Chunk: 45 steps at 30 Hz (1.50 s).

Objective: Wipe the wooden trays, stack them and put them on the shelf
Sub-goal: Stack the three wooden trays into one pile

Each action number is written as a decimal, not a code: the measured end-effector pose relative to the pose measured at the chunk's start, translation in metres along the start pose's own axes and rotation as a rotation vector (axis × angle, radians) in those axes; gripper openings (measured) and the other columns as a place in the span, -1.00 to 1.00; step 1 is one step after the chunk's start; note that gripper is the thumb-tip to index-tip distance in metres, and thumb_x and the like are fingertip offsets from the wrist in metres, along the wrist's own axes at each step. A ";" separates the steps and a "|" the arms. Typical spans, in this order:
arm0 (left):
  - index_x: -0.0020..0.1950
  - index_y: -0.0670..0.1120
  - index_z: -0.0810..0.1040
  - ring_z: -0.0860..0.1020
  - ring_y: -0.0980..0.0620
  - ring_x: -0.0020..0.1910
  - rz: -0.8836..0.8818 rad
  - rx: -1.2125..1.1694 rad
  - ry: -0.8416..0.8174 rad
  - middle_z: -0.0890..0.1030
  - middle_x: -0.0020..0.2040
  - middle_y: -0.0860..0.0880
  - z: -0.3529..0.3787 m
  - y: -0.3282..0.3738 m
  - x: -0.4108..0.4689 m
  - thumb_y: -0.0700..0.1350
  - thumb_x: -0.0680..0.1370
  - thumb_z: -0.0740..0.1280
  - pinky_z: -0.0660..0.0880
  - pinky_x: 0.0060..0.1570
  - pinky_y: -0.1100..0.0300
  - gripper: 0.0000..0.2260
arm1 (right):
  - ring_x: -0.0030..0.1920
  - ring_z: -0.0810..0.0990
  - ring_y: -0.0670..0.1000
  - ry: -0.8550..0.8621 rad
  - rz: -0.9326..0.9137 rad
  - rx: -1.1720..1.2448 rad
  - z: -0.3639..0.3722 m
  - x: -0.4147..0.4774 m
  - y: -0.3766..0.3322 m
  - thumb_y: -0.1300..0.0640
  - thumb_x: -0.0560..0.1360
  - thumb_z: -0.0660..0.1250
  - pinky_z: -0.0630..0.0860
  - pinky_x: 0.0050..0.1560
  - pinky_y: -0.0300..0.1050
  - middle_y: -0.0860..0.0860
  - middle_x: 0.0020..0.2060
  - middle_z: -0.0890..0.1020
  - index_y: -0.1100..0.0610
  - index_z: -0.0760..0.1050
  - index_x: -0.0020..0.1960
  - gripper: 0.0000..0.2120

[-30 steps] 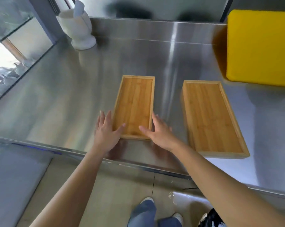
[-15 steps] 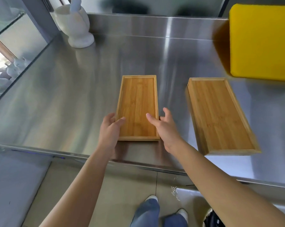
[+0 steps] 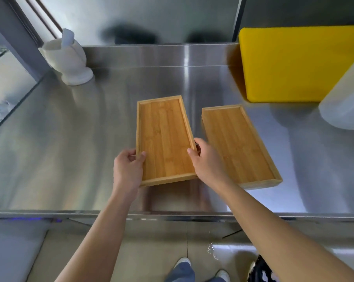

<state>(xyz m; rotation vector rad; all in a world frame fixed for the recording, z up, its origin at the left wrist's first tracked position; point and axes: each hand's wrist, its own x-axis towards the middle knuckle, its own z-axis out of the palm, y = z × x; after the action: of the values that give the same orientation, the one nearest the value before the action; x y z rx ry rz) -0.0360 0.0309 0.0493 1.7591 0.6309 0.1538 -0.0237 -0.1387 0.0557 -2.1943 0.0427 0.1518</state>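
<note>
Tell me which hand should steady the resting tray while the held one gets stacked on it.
Right. The right hand grips the held tray on the edge facing the resting tray, right beside it. The left hand holds the far edge and would probably have to cross over.

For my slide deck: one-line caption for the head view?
Both hands, left hand and right hand, grip one wooden tray beside a second tray.

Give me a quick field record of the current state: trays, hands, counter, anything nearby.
held tray: left tray, gripped on both long edges
left hand: on its left edge
right hand: on its right edge
second tray: right tray, flat on the counter, untouched
surface: steel counter
nearby: white mortar and pestle back left; yellow board back right
stacked: not yet
</note>
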 end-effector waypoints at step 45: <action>0.52 0.05 -0.30 0.13 0.06 0.50 0.209 0.338 -0.689 0.08 0.55 0.06 0.147 -0.033 -0.095 0.14 0.34 0.49 0.10 0.49 0.01 0.09 | 0.38 0.32 0.02 -0.336 0.081 -0.035 -0.156 -0.018 0.160 -0.21 0.25 0.42 0.29 0.36 0.00 -0.06 0.44 0.26 -0.05 -0.22 0.50 0.08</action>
<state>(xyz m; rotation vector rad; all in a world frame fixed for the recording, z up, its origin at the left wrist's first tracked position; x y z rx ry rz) -0.0651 -0.1362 -0.0035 2.0373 -0.0347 -0.4274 -0.0406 -0.3598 0.0201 -2.1752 -0.0597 0.5685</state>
